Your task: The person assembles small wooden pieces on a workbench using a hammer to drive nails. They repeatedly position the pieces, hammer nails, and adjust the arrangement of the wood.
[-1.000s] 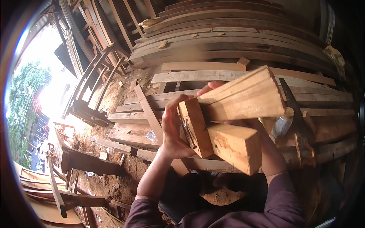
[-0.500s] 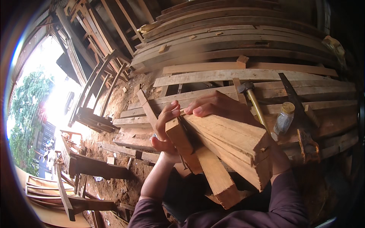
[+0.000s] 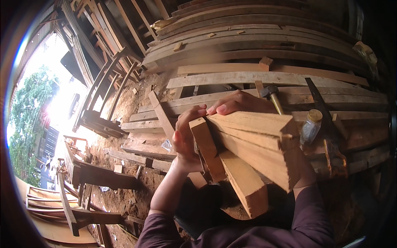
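Observation:
My left hand [image 3: 187, 134] is closed around a short squared wooden block [image 3: 205, 140] held upright. A second light wooden piece [image 3: 245, 182] juts toward me from beside it; how the two meet is partly hidden. My right hand [image 3: 240, 102] grips a thick, grooved wooden beam [image 3: 258, 142] from its far side, its broad end tilted up toward me. The beam's far end lies close against the block, near my left fingertips. Most of my right palm is hidden behind the beam. A thin dark edge shows beside the left palm; I cannot make out what it is.
Beyond my hands lie wooden planks [image 3: 248, 77]. To the right are a hammer [image 3: 271, 93], a lidded jar [image 3: 311, 126] and a handsaw [image 3: 322, 109]. Stacked boards [image 3: 231, 39] fill the back. Wooden frames [image 3: 103, 99] stand on the dirt floor at left.
Both hands have risen slightly away from me with the wood. The beam's near end has tilted up and now covers more of the hammer's handle.

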